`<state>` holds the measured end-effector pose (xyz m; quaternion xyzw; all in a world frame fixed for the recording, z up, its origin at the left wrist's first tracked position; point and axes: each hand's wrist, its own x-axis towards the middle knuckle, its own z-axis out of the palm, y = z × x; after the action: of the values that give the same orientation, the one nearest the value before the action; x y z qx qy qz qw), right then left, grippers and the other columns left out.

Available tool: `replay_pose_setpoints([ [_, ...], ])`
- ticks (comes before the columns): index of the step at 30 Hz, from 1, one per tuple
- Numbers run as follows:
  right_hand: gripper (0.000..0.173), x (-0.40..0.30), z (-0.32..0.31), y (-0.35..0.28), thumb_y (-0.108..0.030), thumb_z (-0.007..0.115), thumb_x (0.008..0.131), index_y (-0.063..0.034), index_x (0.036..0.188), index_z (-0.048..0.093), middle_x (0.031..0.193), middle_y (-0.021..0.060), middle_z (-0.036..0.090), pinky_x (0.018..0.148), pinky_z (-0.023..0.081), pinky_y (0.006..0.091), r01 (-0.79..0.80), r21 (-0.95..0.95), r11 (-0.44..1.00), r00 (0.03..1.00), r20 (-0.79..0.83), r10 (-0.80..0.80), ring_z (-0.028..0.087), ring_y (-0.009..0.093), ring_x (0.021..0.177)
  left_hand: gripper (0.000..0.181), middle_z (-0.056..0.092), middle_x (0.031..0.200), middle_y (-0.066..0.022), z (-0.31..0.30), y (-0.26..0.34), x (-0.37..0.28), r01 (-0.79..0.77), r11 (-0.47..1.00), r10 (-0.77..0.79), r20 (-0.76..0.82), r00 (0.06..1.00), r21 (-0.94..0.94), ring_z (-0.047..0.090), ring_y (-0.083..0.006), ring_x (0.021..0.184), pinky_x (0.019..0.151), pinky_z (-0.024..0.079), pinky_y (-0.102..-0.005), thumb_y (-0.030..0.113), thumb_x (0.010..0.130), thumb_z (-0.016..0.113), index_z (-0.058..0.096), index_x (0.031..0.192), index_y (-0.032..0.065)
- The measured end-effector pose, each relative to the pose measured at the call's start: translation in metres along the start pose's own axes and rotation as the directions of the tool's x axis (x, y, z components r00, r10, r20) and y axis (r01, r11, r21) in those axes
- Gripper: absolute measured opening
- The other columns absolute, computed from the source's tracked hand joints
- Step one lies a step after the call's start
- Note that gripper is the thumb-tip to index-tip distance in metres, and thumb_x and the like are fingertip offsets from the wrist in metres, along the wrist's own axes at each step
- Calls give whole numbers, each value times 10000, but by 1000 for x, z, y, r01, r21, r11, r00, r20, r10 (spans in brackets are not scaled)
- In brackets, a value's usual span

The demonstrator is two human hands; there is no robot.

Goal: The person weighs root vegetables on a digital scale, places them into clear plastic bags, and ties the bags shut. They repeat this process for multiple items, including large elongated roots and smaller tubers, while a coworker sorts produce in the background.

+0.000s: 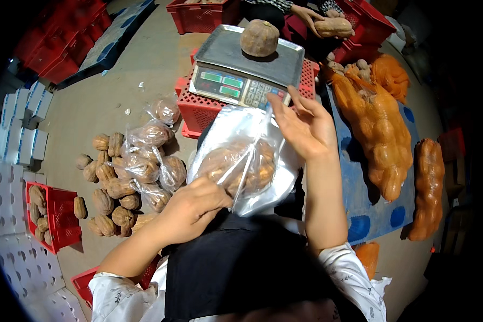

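A clear plastic bag (pixel 245 161) with a brown ribbed squash inside lies over a stack of silvery plastic bags (pixel 221 124) on my lap. My left hand (pixel 199 205) pinches the bag's lower left edge. My right hand (pixel 306 120) is raised at the bag's upper right, fingers apart, near the keypad of a digital scale (pixel 241 86); whether it touches the film there I cannot tell. On the scale's metal tray (pixel 221 44) sits a round brown pumpkin (pixel 259 38). The scale stands on an upturned-looking red plastic crate (pixel 201 110).
Loose squashes (pixel 104 173) and bagged squashes (pixel 143 167) cover the floor at left, near a red crate (pixel 64 217) of squashes. Orange net sacks (pixel 382 133) lie on a blue pallet (pixel 358 209) at right. Across the scale, a person's hands (pixel 310 18) hold a squash (pixel 334 27).
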<state>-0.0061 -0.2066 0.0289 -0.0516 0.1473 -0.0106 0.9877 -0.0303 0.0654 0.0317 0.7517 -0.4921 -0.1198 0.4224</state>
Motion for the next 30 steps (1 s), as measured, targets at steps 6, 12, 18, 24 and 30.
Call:
replay_pose_setpoints([
  [6,448,-58,23,5,-118,528,853,74,1239,408,983,225,617,767,514,291,218,-539,814,883,464,70,633,204,852,375,608,949,-133,-21,3,27,181,981,-189,-116,975,-73,589,-277,893,751,479,-371,186,760,665,583,1104,61],
  [12,485,-101,55,62,-35,684,685,78,1136,546,899,142,644,655,473,214,298,-882,365,898,389,207,617,142,746,348,605,895,-85,27,-24,58,41,955,22,-207,978,294,603,-299,784,684,500,-364,89,676,620,570,1020,103],
  [18,473,-71,13,84,-3,678,678,8,1138,569,1011,176,630,744,497,303,481,-804,-348,870,391,299,636,230,850,93,593,769,-56,-2,-81,-24,330,905,-425,-593,685,-268,563,-153,706,639,443,-268,119,851,583,573,908,45],
  [24,653,-43,-82,85,-108,754,610,-35,1209,505,1231,145,481,896,352,403,277,-156,-948,903,381,201,449,334,1065,161,607,862,-58,-25,-144,-116,324,807,-566,-803,186,-494,540,-132,805,736,432,-271,-22,832,476,554,970,2],
  [30,355,-28,-101,78,20,669,612,-36,960,636,1013,94,585,804,403,374,351,-233,-907,808,565,168,511,295,893,124,592,771,-176,-62,-264,-206,756,581,-399,-915,-60,-302,588,-285,733,697,449,-360,20,779,490,546,883,-17],
])
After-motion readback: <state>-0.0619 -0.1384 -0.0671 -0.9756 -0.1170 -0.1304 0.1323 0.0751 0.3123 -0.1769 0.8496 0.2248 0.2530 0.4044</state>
